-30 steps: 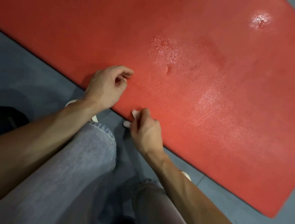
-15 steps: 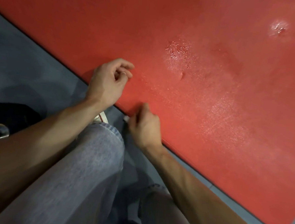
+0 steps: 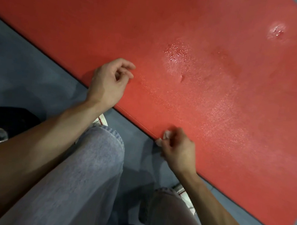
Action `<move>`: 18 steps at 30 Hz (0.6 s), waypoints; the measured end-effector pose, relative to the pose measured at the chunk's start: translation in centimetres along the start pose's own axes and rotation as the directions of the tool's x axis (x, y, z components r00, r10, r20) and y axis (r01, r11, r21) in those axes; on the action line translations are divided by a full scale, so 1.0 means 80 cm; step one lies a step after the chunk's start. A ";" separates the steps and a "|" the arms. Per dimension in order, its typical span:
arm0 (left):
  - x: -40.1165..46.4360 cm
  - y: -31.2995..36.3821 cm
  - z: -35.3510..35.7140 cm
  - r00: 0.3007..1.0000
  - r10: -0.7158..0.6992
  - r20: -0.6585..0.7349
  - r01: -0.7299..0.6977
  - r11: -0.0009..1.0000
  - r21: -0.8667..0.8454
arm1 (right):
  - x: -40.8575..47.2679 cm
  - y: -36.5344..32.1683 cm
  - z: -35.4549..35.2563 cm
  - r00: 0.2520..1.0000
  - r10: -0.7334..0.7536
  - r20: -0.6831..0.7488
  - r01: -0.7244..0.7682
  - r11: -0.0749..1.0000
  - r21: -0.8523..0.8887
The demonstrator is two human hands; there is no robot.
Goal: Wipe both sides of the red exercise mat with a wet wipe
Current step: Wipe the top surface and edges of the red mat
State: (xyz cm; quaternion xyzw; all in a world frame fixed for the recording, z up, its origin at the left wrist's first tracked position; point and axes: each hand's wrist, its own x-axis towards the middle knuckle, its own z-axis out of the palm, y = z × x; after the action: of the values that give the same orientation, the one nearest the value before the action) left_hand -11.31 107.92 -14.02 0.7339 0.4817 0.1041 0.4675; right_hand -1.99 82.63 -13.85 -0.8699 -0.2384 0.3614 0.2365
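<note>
The left hand [image 3: 109,83] rests on the near edge of the red exercise mat [image 3: 208,99], its fingers loosely curled and empty. The mat lies flat on the floor [image 3: 32,57], sheened with wet patches. Further right, the right hand [image 3: 177,150] pinches a bunched wet wipe [image 3: 165,136] against the same edge. The upper side looks wiped; next probably comes flipping the mat over. No containers are visible.

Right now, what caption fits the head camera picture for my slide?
Right hand pinches a wet wipe at the red exercise mat's near edge; left hand rests on it.
</note>
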 end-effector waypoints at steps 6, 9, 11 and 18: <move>-0.006 0.002 0.004 1.000 -0.013 0.022 0.013 1.000 0.011 | 0.072 -0.118 0.070 0.976 -0.177 0.129 0.177 0.984 0.011; -0.006 0.007 0.008 0.999 -0.012 0.045 0.011 1.000 0.017 | 0.042 -0.068 0.031 0.989 -0.105 0.100 0.100 0.994 0.052; -0.004 0.010 0.011 0.998 -0.011 0.057 0.010 1.000 0.023 | 0.009 -0.004 -0.013 0.999 -0.012 0.029 0.013 1.000 -0.023; -0.005 0.025 0.021 0.995 -0.005 0.102 0.003 1.000 0.025 | -0.011 0.060 -0.068 0.957 0.112 -0.268 -0.120 0.993 -0.014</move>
State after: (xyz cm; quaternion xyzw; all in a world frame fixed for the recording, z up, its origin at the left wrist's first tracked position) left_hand -9.33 106.40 -13.23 0.7429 0.4600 0.0595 0.4826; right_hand 2.67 77.13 -12.79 -0.9265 -0.1584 0.2507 0.2317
